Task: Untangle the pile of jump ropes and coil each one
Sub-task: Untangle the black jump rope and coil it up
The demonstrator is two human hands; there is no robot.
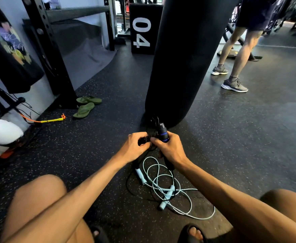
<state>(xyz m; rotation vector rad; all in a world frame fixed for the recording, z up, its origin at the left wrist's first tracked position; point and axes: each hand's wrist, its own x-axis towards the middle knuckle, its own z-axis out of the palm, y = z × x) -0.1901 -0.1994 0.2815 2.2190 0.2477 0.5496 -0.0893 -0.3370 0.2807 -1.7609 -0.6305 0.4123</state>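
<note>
Rubber floor [249,137]: black with pale speckles; it carries everything we handle, and we crouch over it with our bare knees at the near edge.
Far left edge: a white bundle [3,132] beside the wall; an orange and yellow cord [50,120] lies just past it; a pair of green flip-flops [85,106] sits near the foot of the black rack [47,41].
Our left hand [135,146]: clenched on a black handle [143,140] and the black cord bunched there; knuckles up, thumb side toward the other hand, which it touches.
Our right hand [170,148]: closed around a black handle with a blue ring [163,132]; the handle's top sticks up out of the fist, tilted slightly away from us; a second dark handle hangs down below the palm.
Black jump rope [128,183]: held between both hands above the floor, in front of the punching bag [182,58]; a loose length trails down to the floor beneath our wrists.
Light blue jump rope [189,202]: on the floor below our hands, between our knees; its cord lies in loose overlapping loops, with the two pale blue handles [166,195] among them; the black cord crosses it, so we cannot tell if they are free of each other.
Far right: another person's legs in grey trainers [234,85], well apart from us.
</note>
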